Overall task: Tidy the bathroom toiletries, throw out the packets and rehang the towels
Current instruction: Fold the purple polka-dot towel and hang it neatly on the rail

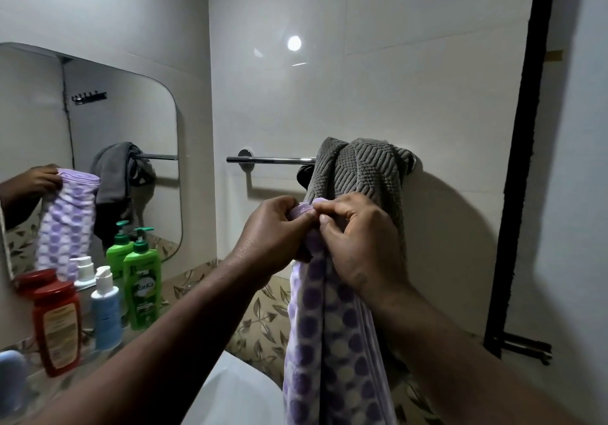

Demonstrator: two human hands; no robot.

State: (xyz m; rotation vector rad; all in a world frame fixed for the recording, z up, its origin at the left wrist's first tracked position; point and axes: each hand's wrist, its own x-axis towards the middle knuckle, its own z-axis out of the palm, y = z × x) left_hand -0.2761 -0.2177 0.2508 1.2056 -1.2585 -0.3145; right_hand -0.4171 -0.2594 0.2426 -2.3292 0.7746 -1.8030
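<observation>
Both hands, left hand (279, 227) and right hand (358, 237), pinch the purple towel (329, 342) below the rail (273, 160); grey towel (362, 171) bunched, bottles (141, 280) seemingly tidy.

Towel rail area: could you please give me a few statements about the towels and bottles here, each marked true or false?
1. Both hands grip the top edge of the purple dotted towel. True: the left hand and the right hand pinch it together.
2. The purple towel already hangs over the rail. False: it is held below the rail, in front of the wall.
3. A grey towel is bunched at the right end of the rail. True.
4. The rail's left part is covered. False: it is bare metal.
5. The green pump bottle lies on its side. False: it stands upright, beside the white-and-blue pump bottle and the red bottle.
</observation>
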